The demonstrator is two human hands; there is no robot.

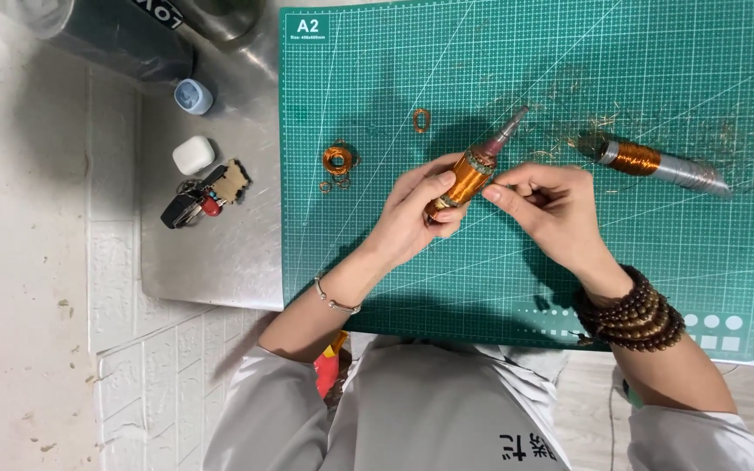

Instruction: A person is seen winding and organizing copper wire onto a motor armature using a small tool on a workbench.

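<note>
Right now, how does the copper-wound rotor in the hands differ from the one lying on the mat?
The held rotor is gripped by the left hand and touched by the right hand, tilted; the lying rotor rests untouched on the cutting mat. The held one's coil looks fatter. Both have copper windings and metal shafts.

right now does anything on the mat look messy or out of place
Yes: fine copper wire scraps are strewn over the green cutting mat, near the second copper-wound metal rotor. Small loose copper wire coils lie to the left. Both hands, left and right, hold a copper-wound rotor.
</note>
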